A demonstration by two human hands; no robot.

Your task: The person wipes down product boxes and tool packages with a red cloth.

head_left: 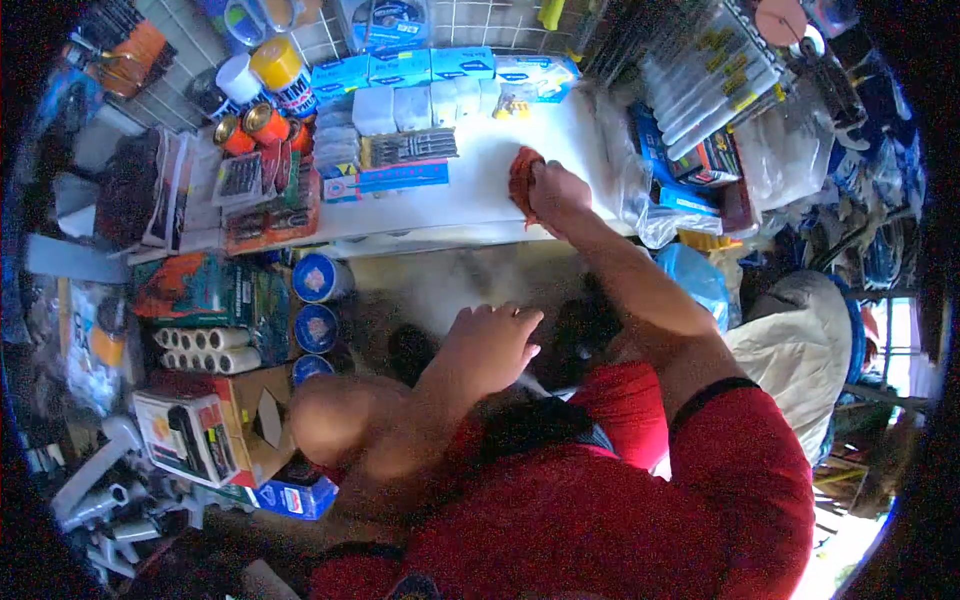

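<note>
My right hand (562, 192) is closed around a crumpled orange-red cloth (520, 184), which rests against the white shelf top (482, 205). To the left of that hand lie a flat blue-and-white package (392, 180) and a row of dark packaged bits (412, 147). Small white boxes (374, 110) and a small yellow-marked pack (512, 108) sit farther back. In front of my body, below the shelf edge, hovers my left hand (488, 348). Its fingers are loosely bent with the thumb apart, and nothing shows in it.
Blue boxes (400, 68) line the back by a wire grid. Spray cans (283, 72) and orange-capped cans (265, 125) stand at left. Blue-lidded tins (316, 278) are stacked below the shelf. Clear plastic bags (672, 195) and hanging packaged rods (705, 85) border the right side.
</note>
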